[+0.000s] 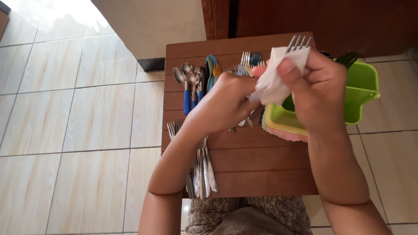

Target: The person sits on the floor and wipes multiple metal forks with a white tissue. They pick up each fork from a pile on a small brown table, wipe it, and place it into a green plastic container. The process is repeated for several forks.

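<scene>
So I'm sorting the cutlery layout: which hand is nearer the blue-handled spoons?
Left. The left hand is just right of the spoons; the right hand is farther right, by the green container.

- a small brown slatted wooden table [261, 165] stands on a pale tiled floor [78, 130]
- blue-handled spoons [188, 87] lie at its far left
- forks [249, 58] lie along the far edge, partly hidden
- a row of steel cutlery [204, 172] lies at the near left, reaching over the near edge
- a green basket [361, 87] sits at the right, overhanging the table's right edge
</scene>
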